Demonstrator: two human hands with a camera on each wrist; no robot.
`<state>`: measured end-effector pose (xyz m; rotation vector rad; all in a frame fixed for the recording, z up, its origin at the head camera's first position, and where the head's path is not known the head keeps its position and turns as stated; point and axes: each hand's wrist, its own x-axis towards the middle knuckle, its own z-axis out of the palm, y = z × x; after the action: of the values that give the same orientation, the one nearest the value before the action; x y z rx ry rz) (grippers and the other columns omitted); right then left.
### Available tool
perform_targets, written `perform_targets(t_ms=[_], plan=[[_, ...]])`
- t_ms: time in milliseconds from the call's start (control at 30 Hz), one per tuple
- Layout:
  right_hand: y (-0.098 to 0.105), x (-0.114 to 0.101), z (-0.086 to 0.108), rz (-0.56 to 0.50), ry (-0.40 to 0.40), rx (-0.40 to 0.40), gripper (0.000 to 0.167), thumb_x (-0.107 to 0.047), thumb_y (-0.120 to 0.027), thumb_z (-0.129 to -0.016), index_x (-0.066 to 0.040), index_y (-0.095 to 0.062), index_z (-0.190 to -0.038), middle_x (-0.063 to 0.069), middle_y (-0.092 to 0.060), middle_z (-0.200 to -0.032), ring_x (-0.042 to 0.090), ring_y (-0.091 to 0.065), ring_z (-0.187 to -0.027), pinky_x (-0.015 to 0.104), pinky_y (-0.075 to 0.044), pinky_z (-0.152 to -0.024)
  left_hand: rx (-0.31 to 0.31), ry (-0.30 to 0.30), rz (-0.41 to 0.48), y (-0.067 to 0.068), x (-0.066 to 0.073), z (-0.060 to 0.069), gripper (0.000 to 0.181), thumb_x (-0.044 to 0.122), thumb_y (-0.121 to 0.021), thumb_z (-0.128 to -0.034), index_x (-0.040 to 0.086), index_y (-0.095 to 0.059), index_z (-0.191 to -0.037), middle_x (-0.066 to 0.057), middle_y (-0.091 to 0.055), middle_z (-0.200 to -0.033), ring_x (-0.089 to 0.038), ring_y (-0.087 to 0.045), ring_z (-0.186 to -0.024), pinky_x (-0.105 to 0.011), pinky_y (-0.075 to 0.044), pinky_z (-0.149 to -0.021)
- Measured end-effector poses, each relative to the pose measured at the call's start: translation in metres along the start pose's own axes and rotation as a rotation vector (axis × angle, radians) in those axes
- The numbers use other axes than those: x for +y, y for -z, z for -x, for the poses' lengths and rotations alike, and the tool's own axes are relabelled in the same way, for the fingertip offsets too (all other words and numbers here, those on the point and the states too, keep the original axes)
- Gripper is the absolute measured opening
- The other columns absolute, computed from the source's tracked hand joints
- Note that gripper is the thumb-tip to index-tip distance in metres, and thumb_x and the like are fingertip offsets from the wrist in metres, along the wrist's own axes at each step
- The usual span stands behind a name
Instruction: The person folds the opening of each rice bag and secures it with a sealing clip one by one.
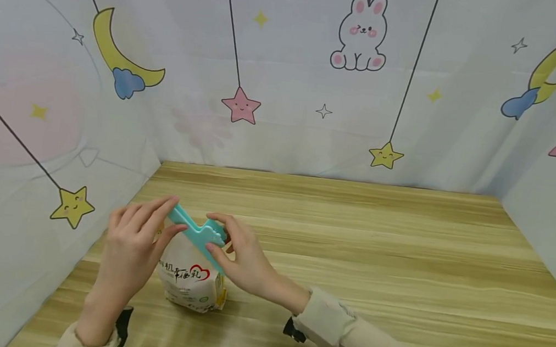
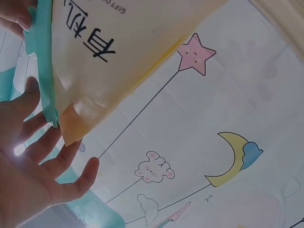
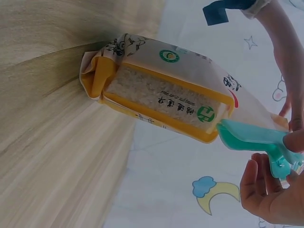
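Note:
A white and yellow rice bag stands on the table, with white grains showing through its side window. Across its gathered top lies a teal bag clip, slanting down to the right in the head view. My left hand pinches the clip's upper left end between thumb and fingers; the bag's folded corner pokes out beside those fingers. On the clip's raised middle part, my right hand grips with thumb in front and fingers behind. The right wrist view shows the clip's free end against the bag.
The wood-grain table extends to the right and behind the bag. White curtains printed with stars, moons and a rabbit enclose it at the back and both sides. Dark straps show at the wrists.

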<state>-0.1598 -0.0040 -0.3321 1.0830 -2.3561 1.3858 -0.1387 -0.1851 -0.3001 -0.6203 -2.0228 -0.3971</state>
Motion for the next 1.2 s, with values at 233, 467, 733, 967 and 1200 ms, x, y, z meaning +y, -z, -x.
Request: perform_targets(t_ms=[233, 467, 733, 967, 1200], plan=[[-0.005, 0.005, 0.006, -0.024, -0.027, -0.048, 0.056, -0.014, -0.057, -0.087, -0.014, -0.029, -0.135, 0.008, -0.056, -0.096, 0.013, -0.054, -0.080, 0.016, -0.046, -0.065, -0.029, 0.003, 0.055, 0.001, 0.001, -0.002, 0.049, 0.040, -0.043, -0.0891, -0.001, -0.061, -0.110, -0.018, -0.062, -0.107, -0.032, -0.055, -0.085, -0.048, -0.035, -0.079], [-0.008, 0.009, 0.010, -0.025, -0.022, -0.052, 0.064, -0.013, -0.059, -0.085, -0.015, -0.022, -0.138, 0.010, -0.056, -0.097, 0.015, -0.054, -0.078, 0.016, -0.046, -0.064, -0.081, -0.008, 0.120, 0.003, 0.000, -0.005, 0.046, 0.036, -0.042, -0.0903, -0.003, -0.060, -0.110, -0.020, -0.060, -0.108, -0.032, -0.055, -0.086, -0.047, -0.035, -0.082], [-0.010, 0.013, 0.014, -0.016, -0.026, -0.039, 0.064, -0.011, -0.060, -0.084, -0.010, -0.024, -0.137, 0.009, -0.053, -0.087, 0.014, -0.054, -0.075, 0.017, -0.047, -0.062, -0.105, -0.041, 0.118, 0.004, 0.000, -0.010, 0.048, 0.037, -0.039, -0.0911, -0.003, -0.061, -0.107, -0.019, -0.061, -0.104, -0.033, -0.055, -0.086, -0.048, -0.035, -0.078], [-0.013, 0.016, 0.018, -0.009, -0.043, -0.050, 0.041, -0.009, -0.059, -0.084, 0.001, -0.040, -0.119, 0.011, -0.056, -0.089, 0.016, -0.057, -0.079, 0.014, -0.048, -0.061, -0.175, -0.100, 0.015, 0.005, 0.001, -0.012, 0.048, 0.036, -0.034, -0.0935, -0.001, -0.063, -0.101, -0.015, -0.060, -0.100, -0.032, -0.051, -0.089, -0.048, -0.036, -0.082], [-0.014, 0.018, 0.022, 0.002, -0.028, -0.046, 0.017, -0.009, -0.059, -0.085, -0.001, -0.050, -0.097, 0.010, -0.059, -0.090, 0.017, -0.057, -0.080, 0.014, -0.047, -0.062, -0.219, -0.205, -0.107, 0.005, 0.007, -0.015, 0.049, 0.035, -0.026, -0.0952, 0.002, -0.063, -0.094, -0.014, -0.060, -0.096, -0.034, -0.051, -0.091, -0.049, -0.040, -0.084]])
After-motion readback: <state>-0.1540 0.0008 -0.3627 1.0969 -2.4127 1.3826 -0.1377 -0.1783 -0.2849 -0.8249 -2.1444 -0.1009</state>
